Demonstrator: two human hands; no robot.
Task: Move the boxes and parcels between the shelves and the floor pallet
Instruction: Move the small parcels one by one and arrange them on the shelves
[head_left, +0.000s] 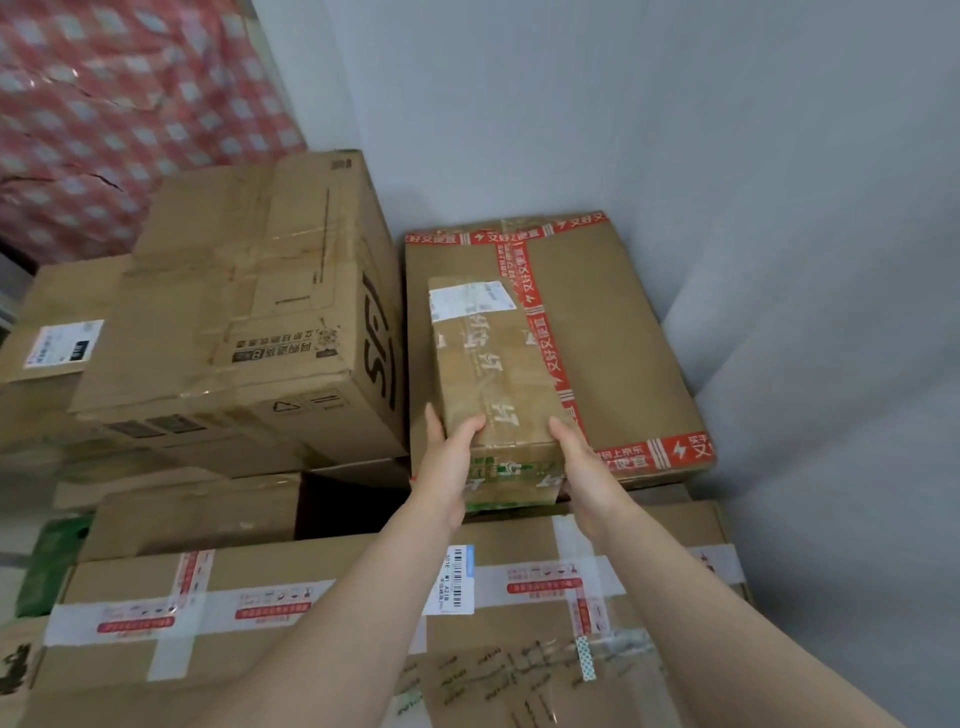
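Both your left grip (448, 460) and right grip (581, 462) clasp the small taped parcel (488, 358) by its near end, over the red-taped box (618, 322).

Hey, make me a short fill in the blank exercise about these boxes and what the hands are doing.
1. The left hand and right hand grip the small tape-wrapped brown cardboard parcel, which bears a ____ label at its far end.
2. The wide flat cardboard box beneath it is sealed with ____ printed tape.
3. The tall brown cardboard box with black lettering stands to the flat box's ____.
Missing words: white; red; left.
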